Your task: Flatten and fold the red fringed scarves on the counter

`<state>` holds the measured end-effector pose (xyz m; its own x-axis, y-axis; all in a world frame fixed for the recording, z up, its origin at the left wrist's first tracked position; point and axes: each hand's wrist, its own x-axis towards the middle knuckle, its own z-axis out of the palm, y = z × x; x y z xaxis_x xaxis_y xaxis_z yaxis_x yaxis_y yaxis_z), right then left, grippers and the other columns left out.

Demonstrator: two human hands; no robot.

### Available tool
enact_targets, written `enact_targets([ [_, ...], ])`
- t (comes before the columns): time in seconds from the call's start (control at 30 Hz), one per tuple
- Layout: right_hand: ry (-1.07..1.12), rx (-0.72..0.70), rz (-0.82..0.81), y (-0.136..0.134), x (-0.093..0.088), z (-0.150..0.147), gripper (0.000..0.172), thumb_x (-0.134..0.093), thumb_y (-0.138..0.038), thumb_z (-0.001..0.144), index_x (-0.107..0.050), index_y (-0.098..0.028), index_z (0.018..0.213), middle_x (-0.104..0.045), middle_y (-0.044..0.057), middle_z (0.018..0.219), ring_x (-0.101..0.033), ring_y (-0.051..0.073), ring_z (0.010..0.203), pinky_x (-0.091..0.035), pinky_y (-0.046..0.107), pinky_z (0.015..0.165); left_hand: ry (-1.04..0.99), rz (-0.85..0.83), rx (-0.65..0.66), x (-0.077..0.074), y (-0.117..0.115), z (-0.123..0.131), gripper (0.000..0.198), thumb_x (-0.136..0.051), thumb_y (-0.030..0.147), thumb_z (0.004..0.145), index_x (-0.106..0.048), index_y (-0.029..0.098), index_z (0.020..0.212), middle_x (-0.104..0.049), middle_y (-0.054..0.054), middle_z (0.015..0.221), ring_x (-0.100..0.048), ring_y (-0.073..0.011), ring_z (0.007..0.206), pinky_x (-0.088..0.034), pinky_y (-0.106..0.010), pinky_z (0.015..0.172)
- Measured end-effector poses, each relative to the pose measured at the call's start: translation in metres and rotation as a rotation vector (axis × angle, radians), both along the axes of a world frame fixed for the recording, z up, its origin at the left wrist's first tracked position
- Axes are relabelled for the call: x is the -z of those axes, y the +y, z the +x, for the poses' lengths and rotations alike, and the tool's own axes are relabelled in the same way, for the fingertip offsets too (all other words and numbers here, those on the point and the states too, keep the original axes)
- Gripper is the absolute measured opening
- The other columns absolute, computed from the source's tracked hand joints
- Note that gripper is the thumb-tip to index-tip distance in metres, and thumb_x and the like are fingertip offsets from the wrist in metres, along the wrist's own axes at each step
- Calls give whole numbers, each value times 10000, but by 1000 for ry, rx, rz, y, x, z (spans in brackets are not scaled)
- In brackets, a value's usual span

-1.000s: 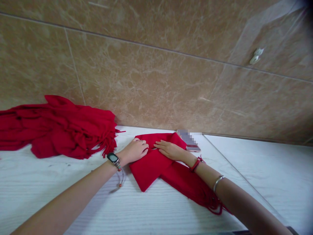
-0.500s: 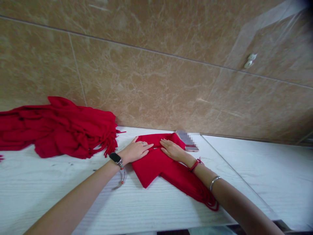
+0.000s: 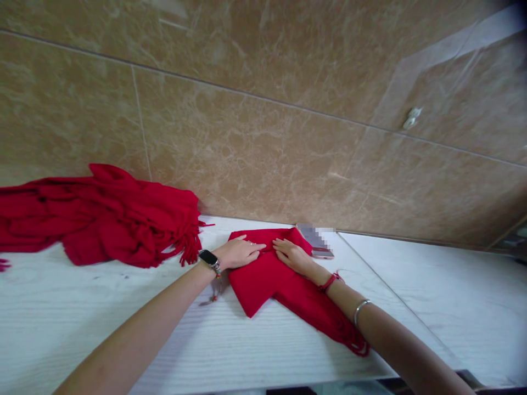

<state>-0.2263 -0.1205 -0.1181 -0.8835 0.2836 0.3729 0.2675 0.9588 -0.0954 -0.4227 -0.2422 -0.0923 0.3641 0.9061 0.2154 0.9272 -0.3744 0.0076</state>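
A folded red scarf [image 3: 259, 282] lies on the white wood-grain table, one fringed end stretching toward the lower right under my right forearm. My left hand [image 3: 240, 253] rests palm down on its upper left part, fingers extended to the right. On the upper right part lies my right hand [image 3: 293, 257], also flat, its fingertips pointing left toward those of the other hand. Both hands press on the cloth without gripping it. What is under the palms is hidden.
A rumpled heap of red fringed scarves [image 3: 123, 219] spreads along the wall at the left. A phone [image 3: 318, 241], partly blurred out, lies behind the folded scarf. The brown marbled tile wall [image 3: 247, 153] rises at the table's [image 3: 173, 340] back edge, and a seam runs across the right side.
Both hands stay flat on the scarf; the left has slid slightly to the right, closer to the other. The gap in the cloth between them looks narrower. The view has shifted a little.
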Motion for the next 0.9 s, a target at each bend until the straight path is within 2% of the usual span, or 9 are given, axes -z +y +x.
enact_targets([
  [0.17, 28, 29, -4, -3, 1, 1, 345, -363, -221, 874, -608, -96, 1083, -562, 161, 1187, -488, 216, 1149, -348, 407, 1014, -84, 138, -28, 3, -3, 1, 318, -327, 211, 895, -628, 223, 998, -680, 4, 998, -620, -121, 895, -236, -363, 1043],
  [0.3, 20, 12, 19, -1, -3, 1, 347, -371, -212, 867, -575, -117, 1132, -535, 148, 1227, -460, 214, 1176, -338, 433, 1018, -146, 160, -64, 3, -11, 1, 338, -301, 240, 912, -597, 203, 1071, -640, -15, 1095, -596, -128, 972, -222, -372, 1058],
  [0.43, 88, -7, 2, -6, -21, 4, 366, -376, -194, 855, -546, -120, 1171, -508, 141, 1260, -413, 223, 1215, -351, 431, 1013, -212, 153, -95, -1, -18, -3, 376, -248, 256, 931, -561, 198, 1131, -591, -24, 1177, -555, -132, 1045, -215, -385, 1062],
  [0.53, 110, -24, -53, -27, -35, 18, 371, -389, -228, 862, -523, -156, 1201, -519, 112, 1256, -414, 215, 1214, -368, 419, 1004, -163, 125, -80, 1, -20, -8, 373, -264, 287, 934, -460, 240, 1247, -506, -19, 1280, -425, -156, 1200, -199, -419, 1061],
  [0.6, 21, -45, -92, -49, -38, 35, 435, -430, -284, 857, -446, -167, 1276, -479, 100, 1298, -379, 216, 1239, -358, 407, 1013, -72, 86, -77, 5, -19, -12, 383, -294, 331, 929, -398, 283, 1294, -408, -19, 1362, -278, -207, 1294, -189, -468, 1049],
  [0.67, -115, -59, -118, -71, -34, 55, 546, -468, -357, 842, -353, -169, 1341, -390, 105, 1367, -325, 238, 1269, -336, 419, 1025, 5, 45, -119, 9, -18, -15, 403, -317, 376, 918, -368, 308, 1313, -329, -41, 1409, -201, -264, 1319, -206, -508, 1025],
  [0.77, -224, 0, -115, -95, -26, 81, 600, -434, -433, 851, -285, -182, 1374, -280, 117, 1423, -302, 273, 1277, -301, 465, 1031, 47, -24, -207, 11, -17, -16, 454, -335, 414, 905, -325, 287, 1341, -282, -112, 1423, -211, -302, 1309, -265, -496, 995],
  [0.9, -211, 78, -78, -101, -21, 98, 563, -429, -453, 850, -334, -218, 1353, -305, 120, 1413, -361, 274, 1240, -332, 458, 1003, 52, -63, -281, 8, -18, -15, 503, -319, 439, 902, -266, 259, 1369, -230, -155, 1435, -189, -308, 1315, -275, -487, 989],
])
